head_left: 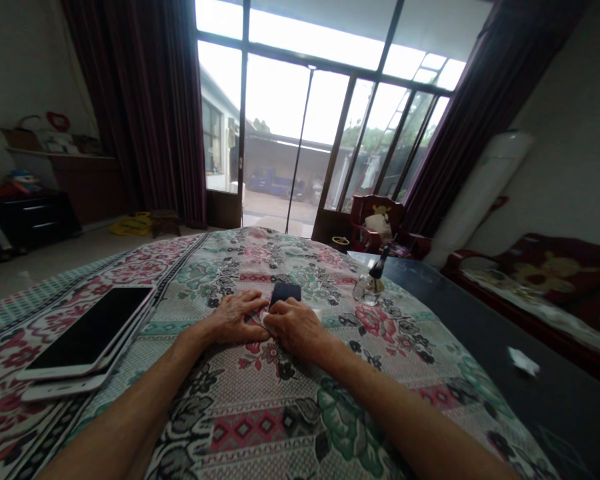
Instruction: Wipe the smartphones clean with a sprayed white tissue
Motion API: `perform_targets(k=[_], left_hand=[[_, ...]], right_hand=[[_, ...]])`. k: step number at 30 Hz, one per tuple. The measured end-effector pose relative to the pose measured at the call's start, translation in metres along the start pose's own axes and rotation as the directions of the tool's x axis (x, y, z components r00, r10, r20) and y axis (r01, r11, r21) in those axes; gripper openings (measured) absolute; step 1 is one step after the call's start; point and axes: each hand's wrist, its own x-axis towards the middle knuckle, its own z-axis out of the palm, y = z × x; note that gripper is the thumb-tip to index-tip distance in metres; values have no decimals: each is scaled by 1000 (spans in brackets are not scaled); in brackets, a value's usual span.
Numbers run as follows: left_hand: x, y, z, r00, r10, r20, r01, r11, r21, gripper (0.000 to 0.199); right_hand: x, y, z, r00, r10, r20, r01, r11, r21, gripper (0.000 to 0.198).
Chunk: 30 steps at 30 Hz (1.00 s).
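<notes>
My left hand (236, 317) lies palm down on the flowered tablecloth (260, 427), fingers stretched toward the right and holding nothing. Close beside it, my right hand (297, 327) is closed, with its fingers curled and pressed down. A bit of a thin white piece (264, 319), like tissue or cloth, peeks out at its fingertips; most of it is hidden. Just beyond those fingers lies a small dark blue rectangular object (286, 292), its near edge covered by the right hand. I cannot tell whether the fingers touch it.
Left of my arms, a white tablet with a black screen (93, 333) rests on another white device (70, 387). A clear glass bottle with a dark top (369, 287) stands at right. Crumpled white paper (523, 361) lies on the dark surface (460, 313) beyond the cloth's edge.
</notes>
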Motion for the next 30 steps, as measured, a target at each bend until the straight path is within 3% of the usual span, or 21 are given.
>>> perform_targets(k=[10,20,30], left_hand=[[-2,3,-3,1000,-3,10,2,1000,19,75],[-2,4,-6,1000,7,18,-7,1000,-4,72],[-1,3,-3,1000,-4,-5,4,1000,7,74]], right_hand=[[-3,3,-9,999,18,45,-19,1000,17,15],[-20,29,-30,977,177,121,-184,982,49,20],[-9,10,-6,999,27,32,-28,1000,10,15]])
